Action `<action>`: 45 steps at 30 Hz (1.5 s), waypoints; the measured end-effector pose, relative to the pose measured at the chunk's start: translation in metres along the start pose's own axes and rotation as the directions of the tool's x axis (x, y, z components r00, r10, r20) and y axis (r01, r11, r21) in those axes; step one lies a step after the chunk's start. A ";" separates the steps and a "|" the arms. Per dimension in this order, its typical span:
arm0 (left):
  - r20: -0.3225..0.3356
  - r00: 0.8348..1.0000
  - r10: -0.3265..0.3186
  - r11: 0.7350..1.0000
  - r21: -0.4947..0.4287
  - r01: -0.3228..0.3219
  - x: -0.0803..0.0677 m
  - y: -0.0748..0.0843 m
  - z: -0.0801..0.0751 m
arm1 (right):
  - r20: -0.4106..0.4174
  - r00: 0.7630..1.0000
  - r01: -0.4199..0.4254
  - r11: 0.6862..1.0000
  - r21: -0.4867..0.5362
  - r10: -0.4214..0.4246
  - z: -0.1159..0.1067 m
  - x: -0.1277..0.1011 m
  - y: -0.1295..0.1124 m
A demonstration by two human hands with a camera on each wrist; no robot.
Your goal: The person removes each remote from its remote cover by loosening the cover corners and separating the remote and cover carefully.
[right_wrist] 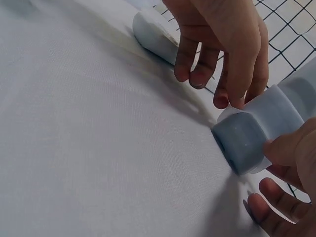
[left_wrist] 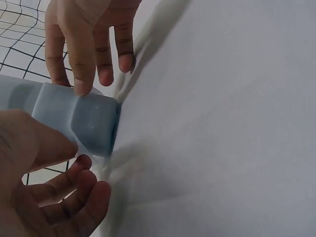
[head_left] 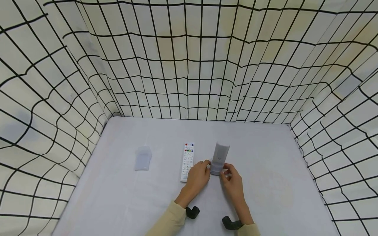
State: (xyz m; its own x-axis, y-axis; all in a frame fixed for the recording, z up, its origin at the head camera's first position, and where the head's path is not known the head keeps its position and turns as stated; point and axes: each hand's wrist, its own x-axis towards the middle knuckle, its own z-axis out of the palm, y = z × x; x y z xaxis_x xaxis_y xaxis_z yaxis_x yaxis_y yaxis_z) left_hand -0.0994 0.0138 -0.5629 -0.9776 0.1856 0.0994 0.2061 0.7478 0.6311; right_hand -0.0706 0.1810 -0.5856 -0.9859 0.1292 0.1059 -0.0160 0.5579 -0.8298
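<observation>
A pale grey sleeve-like cover (head_left: pixel 220 158) lies lengthwise on the white table (head_left: pixel 265 154), and both hands hold its near end. My left hand (head_left: pixel 206 166) pinches it from the left, thumb on top and fingers curled below (left_wrist: pixel 79 160). From the right, my right hand (head_left: pixel 225 171) grips the same end, its thumb pressed on the cover (right_wrist: pixel 281 163). The cover's blunt closed end (left_wrist: pixel 94 126) (right_wrist: pixel 244 140) rests on the cloth. A white remote (head_left: pixel 187 161) with coloured buttons lies just left of my left hand.
A second translucent grey cover (head_left: pixel 143 158) lies farther left on the table. Curtains with a black grid (head_left: pixel 189 65) close in the back and both sides. The remote's rounded end (right_wrist: pixel 153 29) shows behind my left hand.
</observation>
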 end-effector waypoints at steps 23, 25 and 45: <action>0.064 0.974 0.218 0.905 0.361 -0.226 0.003 -0.006 -0.010 | -0.036 0.988 0.125 0.909 -0.398 -0.152 0.001 -0.007 -0.010; 0.068 0.970 0.232 0.896 0.374 -0.241 0.003 -0.006 -0.008 | -0.074 0.977 0.151 0.891 -0.428 -0.201 0.003 -0.008 -0.010; 0.076 0.961 0.268 0.864 0.423 -0.274 0.005 -0.006 -0.008 | -0.159 0.916 0.255 0.842 -0.475 -0.368 0.007 -0.004 -0.006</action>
State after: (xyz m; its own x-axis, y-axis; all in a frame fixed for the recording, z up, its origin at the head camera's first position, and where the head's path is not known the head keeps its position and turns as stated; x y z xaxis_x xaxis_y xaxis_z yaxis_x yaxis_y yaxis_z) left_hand -0.1060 0.0058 -0.5601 -0.8806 0.4266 0.2060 0.4640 0.8647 0.1927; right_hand -0.0674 0.1714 -0.5846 -0.8710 0.0437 0.4894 -0.1862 0.8924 -0.4110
